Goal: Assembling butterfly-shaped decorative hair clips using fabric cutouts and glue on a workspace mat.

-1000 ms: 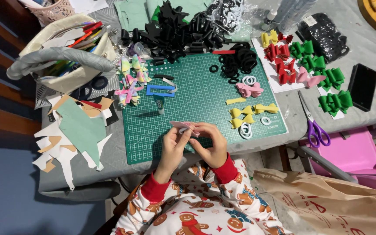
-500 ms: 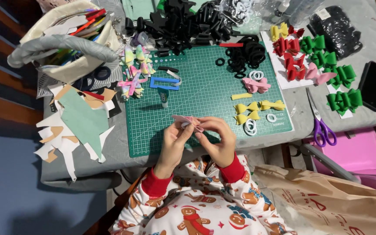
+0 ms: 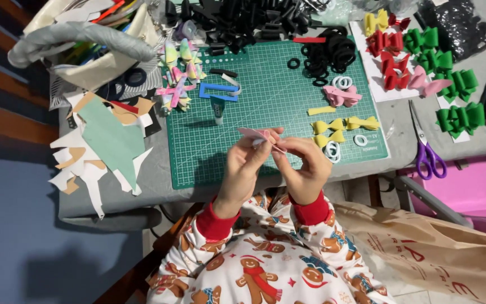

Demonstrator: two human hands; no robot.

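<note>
you held a small pink foam piece pinched between both hands just above the near edge of the green cutting mat. your left hand and right hand were clamped on it, fingertips meeting, with yellow bows just beside.

Both hands are up in front of the chest, close together and touching at the fingertips. The left hand is bent at the wrist, with its fingers curled in and pinched shut on a small pink piece. The right hand faces it, fingers pinched on the same piece. Both forearms rise from red cuffs, and the elbows stay low by the body.
</note>
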